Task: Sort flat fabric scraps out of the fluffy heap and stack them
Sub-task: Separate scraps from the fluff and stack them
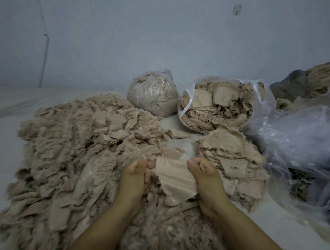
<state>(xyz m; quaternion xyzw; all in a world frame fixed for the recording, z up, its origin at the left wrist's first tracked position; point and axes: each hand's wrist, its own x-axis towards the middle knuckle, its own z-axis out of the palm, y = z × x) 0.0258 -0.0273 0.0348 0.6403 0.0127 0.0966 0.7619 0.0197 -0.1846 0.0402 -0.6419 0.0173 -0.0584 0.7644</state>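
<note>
A large fluffy beige heap [63, 157] of fur-backed scraps spreads over the left and near part of the floor. Just above its near edge, my left hand [136, 173] and my right hand [205, 176] each pinch one side of a flat beige fabric scrap [174, 176], holding it stretched between them. Right of my hands lies a stack of flat scraps [233, 159], its top piece rounded and smooth side up.
An open clear plastic bag [218, 106] full of beige scraps lies behind the stack. A tied clear bag [152, 93] of fluff stands left of it. Crumpled plastic sheeting [297, 143] and dark cloth fill the right side. A pale wall rises behind.
</note>
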